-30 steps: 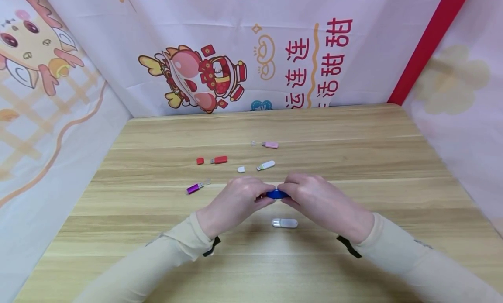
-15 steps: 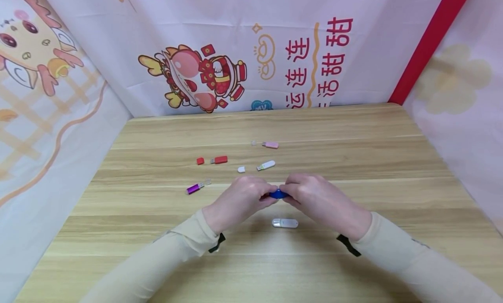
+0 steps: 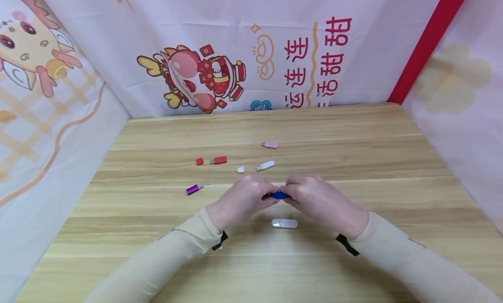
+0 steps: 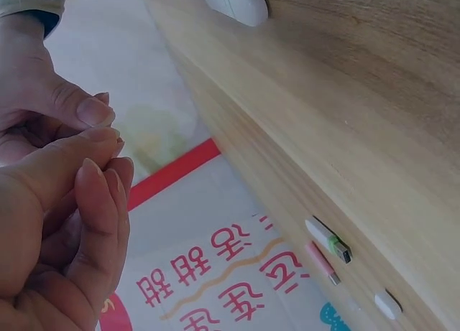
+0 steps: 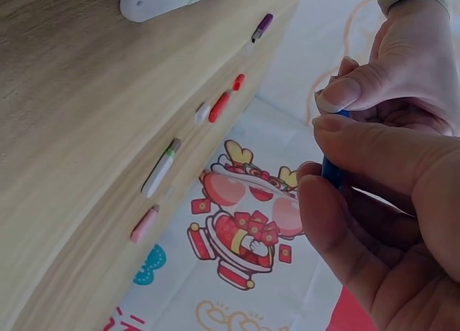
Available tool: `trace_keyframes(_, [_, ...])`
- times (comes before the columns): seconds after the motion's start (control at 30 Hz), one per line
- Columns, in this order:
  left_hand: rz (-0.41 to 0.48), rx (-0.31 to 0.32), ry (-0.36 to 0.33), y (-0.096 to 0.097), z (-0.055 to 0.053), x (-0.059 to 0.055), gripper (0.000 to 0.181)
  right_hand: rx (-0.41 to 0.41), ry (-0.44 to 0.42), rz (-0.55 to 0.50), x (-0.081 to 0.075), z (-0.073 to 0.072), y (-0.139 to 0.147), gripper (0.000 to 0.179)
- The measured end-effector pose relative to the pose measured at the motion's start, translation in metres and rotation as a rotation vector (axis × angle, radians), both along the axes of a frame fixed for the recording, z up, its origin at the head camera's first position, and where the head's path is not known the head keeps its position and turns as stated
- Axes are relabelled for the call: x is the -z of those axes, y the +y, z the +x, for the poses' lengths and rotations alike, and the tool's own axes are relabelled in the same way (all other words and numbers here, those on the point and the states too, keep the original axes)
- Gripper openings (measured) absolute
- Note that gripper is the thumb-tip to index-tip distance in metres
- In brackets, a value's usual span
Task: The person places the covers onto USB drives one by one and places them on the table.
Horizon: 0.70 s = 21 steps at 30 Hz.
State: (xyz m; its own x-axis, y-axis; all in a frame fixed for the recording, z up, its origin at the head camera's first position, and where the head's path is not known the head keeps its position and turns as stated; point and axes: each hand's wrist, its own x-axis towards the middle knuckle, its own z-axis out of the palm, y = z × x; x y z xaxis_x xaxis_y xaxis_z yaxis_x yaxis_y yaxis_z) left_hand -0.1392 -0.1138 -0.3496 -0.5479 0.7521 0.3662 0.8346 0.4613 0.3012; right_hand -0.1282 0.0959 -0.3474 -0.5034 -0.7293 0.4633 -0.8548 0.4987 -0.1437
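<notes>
Both hands meet over the middle of the table around a small blue USB stick point(image 3: 279, 194). My left hand point(image 3: 240, 203) pinches its left end between thumb and fingers. The other end is in the pinch of my right hand point(image 3: 326, 204). Fingers cover most of the stick; a strip of blue shows in the right wrist view, between the thumbs and fingertips. Just nearer than the hands lies a white USB stick point(image 3: 289, 224) with a silvery left end. Beyond them is a white and green USB stick point(image 3: 266, 165), uncapped, with its white cap point(image 3: 241, 170) to its left.
Farther back lies a pink USB stick point(image 3: 270, 145) beside a clear cap point(image 3: 253, 143). On the left are a red USB stick point(image 3: 218, 160), its red cap point(image 3: 200, 161) and a purple USB stick point(image 3: 194, 189). Printed cloth walls point(image 3: 369, 45) border the wooden table point(image 3: 353, 141).
My left hand has shifted slightly right, toward my right hand, and less of the blue stick shows between them. The right hand has stayed almost in place. Things on the table have not moved.
</notes>
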Motion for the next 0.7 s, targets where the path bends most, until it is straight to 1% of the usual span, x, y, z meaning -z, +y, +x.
trace_keyframes(0.13, [-0.005,-0.007,-0.024,0.0,-0.001,0.004,0.011,0.005,-0.046,0.004,0.005,-0.001,0.0,0.014])
trace_keyframes(0.33, [-0.039,-0.013,-0.056,0.002,-0.002,0.011,0.01,0.034,-0.151,0.042,0.011,-0.001,-0.002,0.012])
trace_keyframes(0.43, [-0.059,-0.023,-0.096,0.002,-0.002,0.012,0.011,0.05,-0.19,0.056,0.013,-0.001,-0.002,0.013])
trace_keyframes(0.53, [-0.085,-0.035,-0.129,0.003,-0.004,0.014,0.01,0.059,-0.214,0.053,0.016,-0.003,-0.002,0.013])
trace_keyframes(0.7, [-0.12,-0.049,-0.173,0.006,-0.008,0.018,0.007,0.05,-0.243,0.037,0.022,-0.007,-0.001,0.011])
